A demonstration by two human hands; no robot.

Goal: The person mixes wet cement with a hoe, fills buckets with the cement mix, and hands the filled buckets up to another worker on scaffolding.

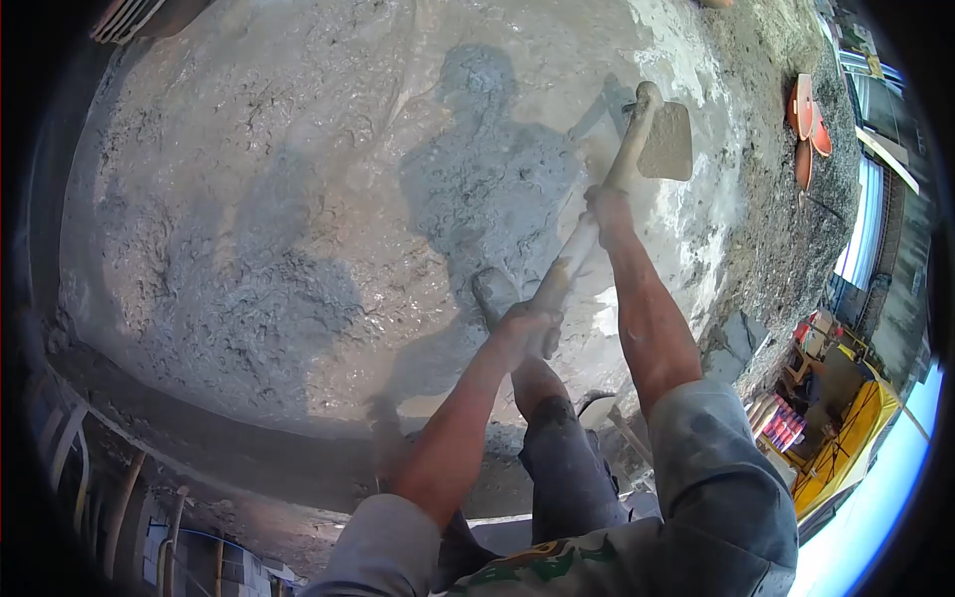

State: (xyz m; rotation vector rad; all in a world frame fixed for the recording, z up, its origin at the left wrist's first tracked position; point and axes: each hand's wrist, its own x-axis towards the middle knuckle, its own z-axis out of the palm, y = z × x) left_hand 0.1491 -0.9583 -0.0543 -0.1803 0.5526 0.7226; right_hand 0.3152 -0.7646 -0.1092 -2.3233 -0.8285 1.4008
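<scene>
Grey wet cement (298, 189) spreads across the view, marked by lumps and ripples, as a person grips a long-handled hoe (665, 141) in both bare hands. The right hand (609, 211) is closed around the handle (577, 247) toward one o'clock, the nearer of the two to the blade. The left hand (532, 328) is closed around the handle's lower part, just below the centre. The broad blade, coated in grey, hangs over the cement between one and two o'clock, beyond the right hand.

A mud-coated foot (494, 294) is planted near the centre, close beside the lower handle, with a bent knee and dark trousers (567, 458) toward five o'clock. The person's shadow (487, 164) falls over the cement at twelve o'clock. Grey chunks (736, 343) sit just past three, near the cement's rim.

At two o'clock, orange-red scoop-like pieces (801, 104) lie together on gravel (836, 214), well apart from the blade. Toward four o'clock, brightly coloured packs (781, 425) are gathered beside a yellow sheet (860, 433); what the packs contain cannot be made out. A low border (298, 440) curves along the cement between seven and eight o'clock, and poles (121, 507) stand outside it at eight. Ridged dark objects (129, 18) are cut off by the view's edge at ten o'clock.
</scene>
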